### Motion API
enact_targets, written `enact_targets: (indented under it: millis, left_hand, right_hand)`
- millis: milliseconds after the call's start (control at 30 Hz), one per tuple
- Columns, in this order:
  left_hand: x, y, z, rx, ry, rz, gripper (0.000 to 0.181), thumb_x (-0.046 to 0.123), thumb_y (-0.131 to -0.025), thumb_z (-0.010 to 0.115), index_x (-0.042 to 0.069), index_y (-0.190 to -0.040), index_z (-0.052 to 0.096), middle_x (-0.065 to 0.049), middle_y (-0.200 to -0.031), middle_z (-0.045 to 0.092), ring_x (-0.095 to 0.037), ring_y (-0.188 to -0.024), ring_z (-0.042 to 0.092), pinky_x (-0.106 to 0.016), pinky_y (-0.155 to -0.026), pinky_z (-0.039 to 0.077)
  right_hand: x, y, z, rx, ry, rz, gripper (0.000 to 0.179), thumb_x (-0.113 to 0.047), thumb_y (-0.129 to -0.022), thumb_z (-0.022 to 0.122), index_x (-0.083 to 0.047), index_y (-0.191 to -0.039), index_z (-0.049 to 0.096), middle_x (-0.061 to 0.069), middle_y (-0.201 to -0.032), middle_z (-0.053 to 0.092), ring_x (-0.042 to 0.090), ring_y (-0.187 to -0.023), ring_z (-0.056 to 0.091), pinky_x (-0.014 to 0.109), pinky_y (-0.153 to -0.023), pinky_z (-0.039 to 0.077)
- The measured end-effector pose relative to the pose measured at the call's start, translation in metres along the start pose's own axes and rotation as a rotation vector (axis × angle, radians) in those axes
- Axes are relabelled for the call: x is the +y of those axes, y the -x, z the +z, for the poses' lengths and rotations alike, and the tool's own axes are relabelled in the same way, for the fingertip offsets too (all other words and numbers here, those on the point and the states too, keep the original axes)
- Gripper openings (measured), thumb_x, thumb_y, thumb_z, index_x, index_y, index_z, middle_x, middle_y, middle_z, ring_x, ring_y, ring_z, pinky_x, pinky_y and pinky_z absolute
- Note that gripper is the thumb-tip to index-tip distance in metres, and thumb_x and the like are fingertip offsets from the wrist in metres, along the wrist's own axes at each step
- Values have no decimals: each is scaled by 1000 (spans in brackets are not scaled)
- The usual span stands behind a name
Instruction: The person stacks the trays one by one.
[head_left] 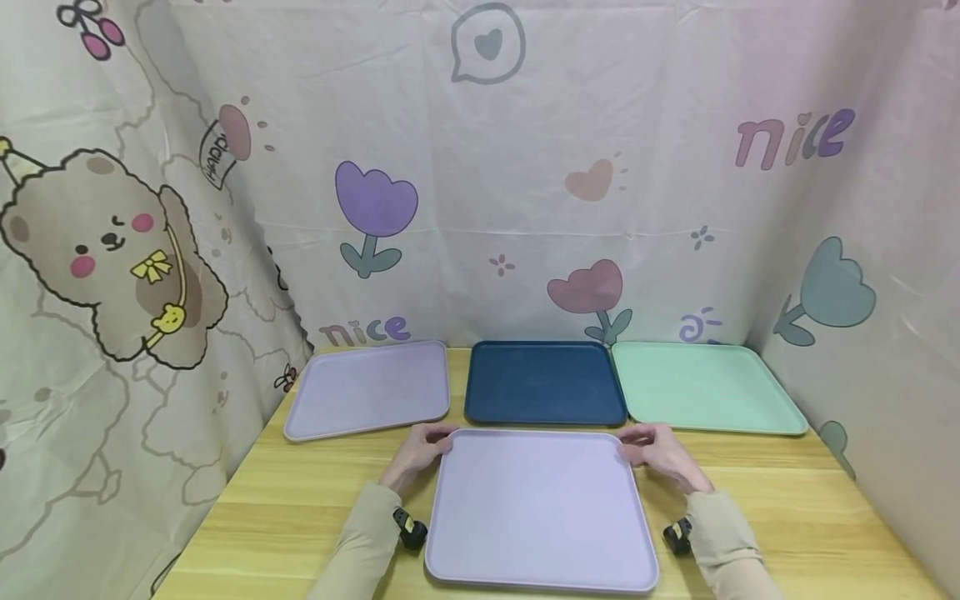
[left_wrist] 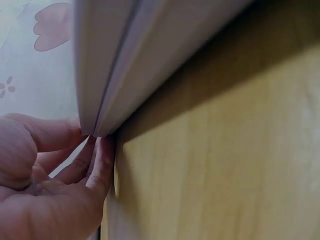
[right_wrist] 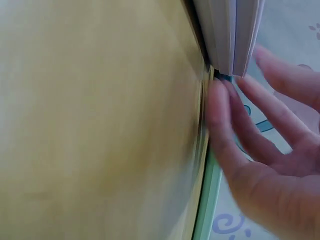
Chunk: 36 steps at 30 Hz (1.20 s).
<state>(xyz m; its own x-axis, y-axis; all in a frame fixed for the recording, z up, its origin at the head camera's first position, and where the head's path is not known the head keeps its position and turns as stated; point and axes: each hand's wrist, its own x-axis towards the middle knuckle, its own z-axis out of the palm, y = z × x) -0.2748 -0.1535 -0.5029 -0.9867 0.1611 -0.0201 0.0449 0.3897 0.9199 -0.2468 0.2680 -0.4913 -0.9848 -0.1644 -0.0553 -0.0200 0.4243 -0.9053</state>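
Note:
A lilac rectangular tray [head_left: 536, 508] lies in front of me, at the near middle of the wooden table. My left hand [head_left: 418, 454] grips its far left corner. In the left wrist view the thumb is on one side of the rim and the fingertips [left_wrist: 103, 150] are at its underside. At the far right corner my right hand [head_left: 660, 454] holds the rim, thumb over the edge. The right wrist view shows its fingers [right_wrist: 220, 107] against the corner from below. Seen from the side, the tray's edge has layered lines; whether it is more than one tray, I cannot tell.
Along the back of the table lie another lilac tray [head_left: 371, 390] at left, a dark blue tray [head_left: 546, 383] in the middle and a mint green tray [head_left: 705, 387] at right. Wood surface [head_left: 787, 517] shows on both sides. A printed curtain [head_left: 480, 167] hangs behind.

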Motion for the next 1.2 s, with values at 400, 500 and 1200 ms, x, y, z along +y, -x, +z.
enact_targets:
  millis: [400, 500, 1200]
  left_hand:
    - [0, -20, -6, -228, 235, 33, 57, 8, -105, 47, -14, -152, 24, -33, -160, 25, -48, -150, 23, -57, -125, 19]
    - [-2, -24, -7, -291, 270, 23, 60, 8, -106, 44, -15, -154, 16, -34, -163, 15, -48, -153, 14, -56, -127, 13]
    - [-4, -26, -14, -323, 309, -34, 68, 16, -106, 48, -12, -156, 11, -32, -165, 10, -46, -154, 9, -54, -128, 11]
  right_hand:
    - [-14, -34, 4, 89, 9, 25, 70, -18, -101, 59, 14, -153, 24, 37, -159, 23, 51, -150, 21, 56, -125, 23]
    - [-16, -39, 6, 42, 8, 60, 76, -20, -101, 58, 14, -154, 16, 38, -161, 13, 53, -151, 12, 58, -126, 17]
    - [-22, -39, 6, 67, -99, 100, 75, -24, -100, 61, 3, -158, 21, 34, -163, 18, 48, -152, 17, 59, -124, 22]
